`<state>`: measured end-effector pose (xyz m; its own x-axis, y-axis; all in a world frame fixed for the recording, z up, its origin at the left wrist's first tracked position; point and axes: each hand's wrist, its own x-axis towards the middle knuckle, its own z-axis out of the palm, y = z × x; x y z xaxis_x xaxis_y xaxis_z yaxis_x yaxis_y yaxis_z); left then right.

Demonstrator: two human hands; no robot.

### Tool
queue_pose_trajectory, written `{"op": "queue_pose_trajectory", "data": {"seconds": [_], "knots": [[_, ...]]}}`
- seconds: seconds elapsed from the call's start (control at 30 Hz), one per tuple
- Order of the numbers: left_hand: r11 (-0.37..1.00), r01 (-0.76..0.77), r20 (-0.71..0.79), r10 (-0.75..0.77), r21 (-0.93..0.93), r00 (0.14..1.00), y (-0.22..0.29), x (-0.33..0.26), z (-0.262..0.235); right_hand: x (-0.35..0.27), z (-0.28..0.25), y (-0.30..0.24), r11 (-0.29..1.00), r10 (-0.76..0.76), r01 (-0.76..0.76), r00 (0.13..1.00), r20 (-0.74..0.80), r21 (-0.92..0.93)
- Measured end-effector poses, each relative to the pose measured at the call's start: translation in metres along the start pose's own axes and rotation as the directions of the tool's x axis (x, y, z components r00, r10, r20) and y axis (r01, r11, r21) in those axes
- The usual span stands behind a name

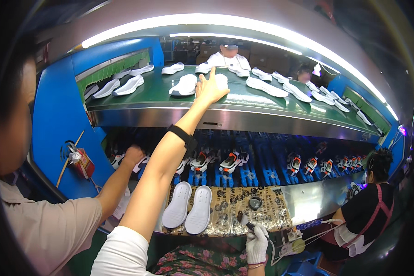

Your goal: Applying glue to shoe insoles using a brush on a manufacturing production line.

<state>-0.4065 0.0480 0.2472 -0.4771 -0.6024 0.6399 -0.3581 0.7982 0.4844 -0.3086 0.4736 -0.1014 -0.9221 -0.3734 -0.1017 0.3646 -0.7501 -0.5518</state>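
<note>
My bare left hand [210,88] reaches far over the green conveyor belt, with a black band round the wrist. Its fingers are spread between two white shoe soles, a left one [184,85] and a right one [221,82]; it seems to touch them, though its grip on either is not plain. Low in front of me, my white-gloved right hand [256,244] is closed round the dark handle of a brush [243,219]. Two white soles [177,205] lie side by side on the bench, left of the brush. A small dark dish [255,203] sits just beyond the brush.
Several more soles ride on the green belt [156,99]. Beneath it, shoe uppers [232,161] stand on a lower line with blue holders. A co-worker's arm [117,181] reaches in at left; another person [370,209] sits at right. Cables [280,250] run beside my right hand.
</note>
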Motion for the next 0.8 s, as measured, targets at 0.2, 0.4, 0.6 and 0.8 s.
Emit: {"op": "queue_pose_trajectory", "data": {"seconds": [0.2,0.4,0.6,0.8], "knots": [[0.998,0.001,0.167,-0.012,0.066,0.986,-0.005,0.016,0.000,-0.009,-0.002,-0.001,0.994,0.079,-0.081,0.996,-0.027,-0.076],[0.989,-0.010,-0.066,0.020,0.147,0.998,-0.003,0.009,0.001,-0.012,0.008,0.008,0.990,0.108,-0.115,0.991,-0.082,-0.083],[0.994,-0.110,-0.091,0.111,0.020,0.990,-0.003,0.003,-0.021,-0.009,0.000,0.010,0.987,0.123,-0.130,0.989,-0.082,-0.095],[0.994,-0.074,0.171,0.059,0.083,0.983,0.005,0.024,-0.015,-0.011,0.009,0.003,0.996,0.051,-0.059,0.991,-0.123,-0.063]]}}
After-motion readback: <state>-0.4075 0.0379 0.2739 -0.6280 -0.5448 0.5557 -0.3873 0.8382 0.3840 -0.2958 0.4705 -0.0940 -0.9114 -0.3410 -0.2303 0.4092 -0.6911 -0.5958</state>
